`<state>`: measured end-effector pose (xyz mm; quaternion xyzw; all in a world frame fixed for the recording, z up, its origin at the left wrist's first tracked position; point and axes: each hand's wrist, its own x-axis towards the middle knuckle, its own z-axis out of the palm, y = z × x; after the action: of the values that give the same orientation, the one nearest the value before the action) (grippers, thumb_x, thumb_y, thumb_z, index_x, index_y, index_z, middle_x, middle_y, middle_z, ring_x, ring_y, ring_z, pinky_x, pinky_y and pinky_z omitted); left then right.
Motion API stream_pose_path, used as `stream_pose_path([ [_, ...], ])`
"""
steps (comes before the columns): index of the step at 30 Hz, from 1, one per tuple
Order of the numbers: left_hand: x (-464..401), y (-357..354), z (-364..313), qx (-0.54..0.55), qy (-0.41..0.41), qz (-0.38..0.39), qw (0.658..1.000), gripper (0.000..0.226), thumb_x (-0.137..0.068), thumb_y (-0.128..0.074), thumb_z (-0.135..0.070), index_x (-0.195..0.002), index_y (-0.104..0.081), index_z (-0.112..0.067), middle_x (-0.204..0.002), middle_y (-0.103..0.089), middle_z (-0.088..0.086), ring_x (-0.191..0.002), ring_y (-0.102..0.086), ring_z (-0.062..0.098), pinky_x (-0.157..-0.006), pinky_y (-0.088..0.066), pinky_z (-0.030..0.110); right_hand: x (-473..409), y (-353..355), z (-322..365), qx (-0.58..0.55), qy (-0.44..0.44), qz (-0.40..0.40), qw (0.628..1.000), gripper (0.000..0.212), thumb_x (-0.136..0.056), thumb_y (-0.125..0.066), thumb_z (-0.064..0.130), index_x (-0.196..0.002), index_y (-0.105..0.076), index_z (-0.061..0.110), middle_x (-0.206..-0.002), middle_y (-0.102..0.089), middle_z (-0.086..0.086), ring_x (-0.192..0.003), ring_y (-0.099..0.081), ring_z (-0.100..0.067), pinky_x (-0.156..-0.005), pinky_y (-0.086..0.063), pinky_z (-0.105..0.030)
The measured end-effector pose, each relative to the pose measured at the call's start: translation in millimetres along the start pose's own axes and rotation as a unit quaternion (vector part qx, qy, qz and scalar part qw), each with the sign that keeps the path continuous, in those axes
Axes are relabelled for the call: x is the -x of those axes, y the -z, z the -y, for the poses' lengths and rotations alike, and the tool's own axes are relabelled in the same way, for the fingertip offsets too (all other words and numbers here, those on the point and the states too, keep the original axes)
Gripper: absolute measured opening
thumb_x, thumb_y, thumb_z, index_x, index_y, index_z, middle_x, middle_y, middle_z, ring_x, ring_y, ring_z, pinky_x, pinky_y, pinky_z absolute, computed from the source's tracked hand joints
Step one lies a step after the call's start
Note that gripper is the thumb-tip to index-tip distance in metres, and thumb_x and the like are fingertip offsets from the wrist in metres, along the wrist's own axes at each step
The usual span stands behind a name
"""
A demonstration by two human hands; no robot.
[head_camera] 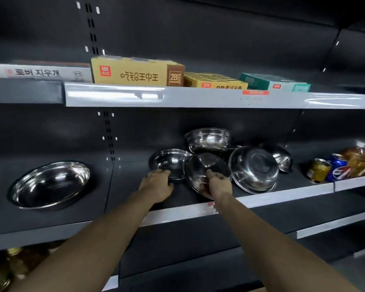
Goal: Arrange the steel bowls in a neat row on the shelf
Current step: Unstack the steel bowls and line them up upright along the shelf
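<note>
L hand [157, 186] grips rim of a flat-lying steel bowl [170, 163] mid-shelf [177, 213]; R hand [218, 184] pinches tilted bowl [204, 169] just beside it. Other bowls [254, 168] heaped behind; big bowl [51, 184] apart near shelf's left end.

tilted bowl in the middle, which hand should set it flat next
Right. The right hand already grips the tilted bowl by its rim, while the left hand is on the flat bowl beside it.

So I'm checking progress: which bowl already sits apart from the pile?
The big bowl at far left, upright and alone on the shelf. The others crowd together by the hands, several tilted.
</note>
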<state>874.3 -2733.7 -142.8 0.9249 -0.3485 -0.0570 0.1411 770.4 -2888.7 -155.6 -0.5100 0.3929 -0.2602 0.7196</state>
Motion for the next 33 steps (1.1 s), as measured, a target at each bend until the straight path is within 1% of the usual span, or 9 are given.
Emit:
stream_pose_path([
  [6,-13.4,-0.7,-12.7,-0.005,-0.001,0.001,1.000,0.058,-0.095,-0.052,-0.036,-0.149,-0.038,-0.020,-0.151,-0.040,0.006,-0.139,-0.037,0.027,-0.109,-0.037,0.043,-20.2,9.6,10.5,0.005,0.009,-0.003,1.000,0.020,-0.097,-0.061,0.021,-0.079,-0.062,0.011,-0.068,-0.065,-0.005,-0.050,-0.055,-0.017,-0.058,-0.055,-0.031],
  [10,-28.3,1.5,-14.2,-0.004,-0.004,-0.004,1.000,0.056,-0.095,-0.051,-0.036,-0.147,-0.041,-0.018,-0.147,-0.043,0.008,-0.137,-0.039,0.028,-0.108,-0.039,0.042,-30.3,12.2,17.3,0.002,0.036,-0.045,0.998,0.020,-0.097,-0.060,0.023,-0.082,-0.064,0.010,-0.074,-0.067,-0.006,-0.060,-0.059,-0.020,-0.065,-0.056,-0.038],
  [13,-40.8,1.7,-19.0,0.004,-0.006,-0.005,1.000,0.054,-0.095,-0.050,-0.038,-0.144,-0.043,-0.017,-0.144,-0.045,0.009,-0.134,-0.042,0.030,-0.107,-0.040,0.041,-39.1,26.1,19.5,0.074,0.065,-0.112,0.989,0.015,-0.095,-0.061,0.025,-0.094,-0.068,0.012,-0.090,-0.071,-0.009,-0.082,-0.067,-0.026,-0.081,-0.057,-0.039],
  [15,-49.8,-0.7,-25.8,0.011,-0.016,-0.010,1.000,0.053,-0.096,-0.049,-0.040,-0.143,-0.044,-0.018,-0.145,-0.045,0.009,-0.133,-0.043,0.030,-0.108,-0.039,0.040,-47.2,39.6,20.9,0.124,0.060,-0.156,0.978,0.025,-0.093,-0.063,0.026,-0.108,-0.068,0.008,-0.101,-0.071,-0.012,-0.095,-0.065,-0.031,-0.094,-0.053,-0.040],
  [18,-59.5,-5.9,-38.2,0.026,-0.037,-0.009,0.999,0.062,-0.097,-0.047,-0.044,-0.152,-0.032,-0.021,-0.156,-0.032,0.006,-0.140,-0.036,0.031,-0.114,-0.033,0.042,-59.0,54.2,18.5,0.146,0.012,-0.157,0.977,0.044,-0.089,-0.069,0.032,-0.118,-0.065,-0.001,-0.111,-0.070,-0.018,-0.103,-0.065,-0.037,-0.098,-0.052,-0.045],
  [20,-64.0,-10.0,-45.2,0.036,-0.045,-0.006,0.998,0.067,-0.098,-0.043,-0.047,-0.156,-0.022,-0.022,-0.163,-0.019,0.003,-0.145,-0.028,0.030,-0.116,-0.030,0.043,-64.5,57.8,13.7,0.151,-0.020,-0.130,0.980,0.048,-0.088,-0.071,0.037,-0.114,-0.065,-0.003,-0.107,-0.071,-0.020,-0.094,-0.068,-0.036,-0.090,-0.057,-0.046],
  [22,-66.8,-14.8,-51.0,0.041,-0.049,0.000,0.998,0.068,-0.099,-0.040,-0.050,-0.157,-0.017,-0.022,-0.165,-0.010,0.000,-0.148,-0.023,0.030,-0.118,-0.027,0.043,-66.4,58.8,11.4,0.147,-0.041,-0.109,0.982,0.046,-0.088,-0.071,0.040,-0.106,-0.066,-0.001,-0.095,-0.071,-0.017,-0.078,-0.068,-0.031,-0.072,-0.060,-0.039],
  [24,-67.7,-19.3,-55.4,0.040,-0.050,0.011,0.998,0.070,-0.100,-0.036,-0.053,-0.158,-0.014,-0.022,-0.166,-0.006,-0.001,-0.149,-0.018,0.029,-0.120,-0.024,0.043,-67.9,58.7,9.6,0.153,-0.050,-0.098,0.982,0.045,-0.087,-0.072,0.043,-0.101,-0.065,0.001,-0.093,-0.071,-0.015,-0.076,-0.069,-0.028,-0.061,-0.058,-0.033],
  [33,-58.3,-30.7,-62.4,0.114,-0.026,0.005,0.993,0.077,-0.099,-0.034,-0.057,-0.158,-0.004,-0.019,-0.166,-0.008,0.000,-0.151,-0.013,0.025,-0.121,-0.021,0.041,-68.1,55.8,4.0,0.204,-0.011,-0.092,0.975,0.049,-0.083,-0.073,0.050,-0.095,-0.067,0.003,-0.089,-0.072,-0.012,-0.085,-0.070,-0.029,-0.084,-0.058,-0.040],
])
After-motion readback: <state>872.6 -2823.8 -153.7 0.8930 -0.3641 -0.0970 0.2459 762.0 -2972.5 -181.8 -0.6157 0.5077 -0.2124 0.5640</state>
